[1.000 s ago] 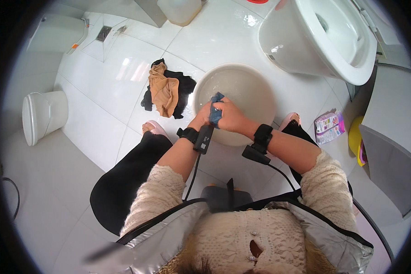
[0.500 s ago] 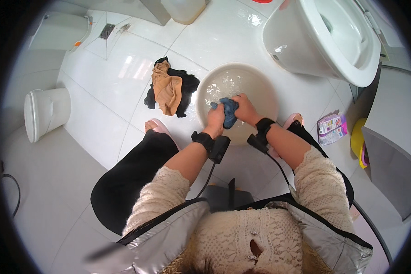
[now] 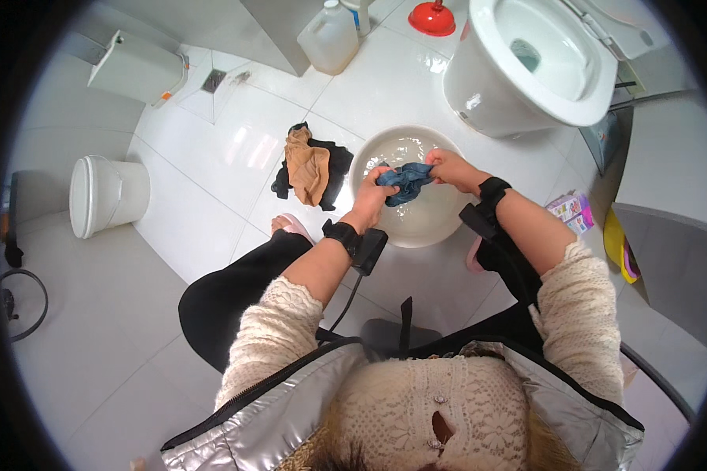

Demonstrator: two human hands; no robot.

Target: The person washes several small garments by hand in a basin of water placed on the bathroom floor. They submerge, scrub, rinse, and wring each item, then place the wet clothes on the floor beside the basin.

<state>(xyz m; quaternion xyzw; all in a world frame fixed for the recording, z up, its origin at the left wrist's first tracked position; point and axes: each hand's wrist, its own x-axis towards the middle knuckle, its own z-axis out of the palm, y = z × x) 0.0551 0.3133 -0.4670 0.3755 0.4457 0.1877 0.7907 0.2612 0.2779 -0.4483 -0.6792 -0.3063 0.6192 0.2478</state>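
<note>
The white-tiled floor [image 3: 204, 184] took up most of the view, with the toilet [image 3: 483, 94] standing on it at the upper right. Next in size came the round, pale basin [image 3: 411, 240], set on the tiles in front of the person and holding water [image 3: 412, 218] with bright ripples on it; a white bucket [image 3: 116, 196] stood well apart at the left. Just to the left of the basin, a black garment [image 3: 338, 163] lay crumpled on the floor with a tan garment [image 3: 306, 173] on top, both out of the water and untouched by the hands; whether they had already been dealt with or were left for afterwards could not be told. The smaller blue cloth [image 3: 407, 182] was above the basin, bunched and slightly drawn out between the hands, though whether its underside met the water was unclear. The left hand [image 3: 371, 196] was closed round its left end, and the right hand [image 3: 454, 171], a little apart, pinched its right end between thumb and fingers. Judging from that hold, work on this piece was under way and unfinished, since it had not yet been set down.
</note>
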